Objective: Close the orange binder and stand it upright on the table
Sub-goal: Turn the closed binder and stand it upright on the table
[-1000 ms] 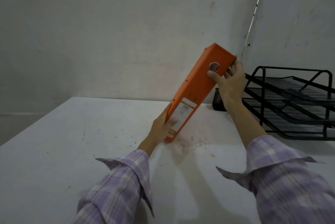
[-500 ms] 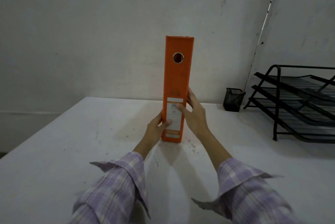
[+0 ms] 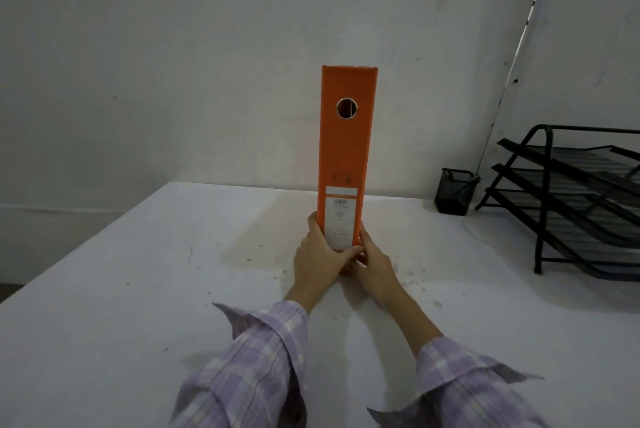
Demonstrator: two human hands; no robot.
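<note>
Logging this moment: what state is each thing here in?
Orange cardboard lever-arch binder: closed, upright on the white table.
Left hand: gripping the binder's base.
Right hand: gripping the base opposite.
Black mesh pen cup: upright.
Black wire three-tier tray: standing, tiers look empty.

Orange binder (image 3: pixel 346 150), closed, upright on white table (image 3: pixel 138 289), spine facing camera

Both hands hide the orange binder's (image 3: pixel 346 150) foot; label (image 3: pixel 341 216) print too small.

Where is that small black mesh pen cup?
The small black mesh pen cup stands far right on the white table, against the wall, just left of the black wire tray rack.
</note>
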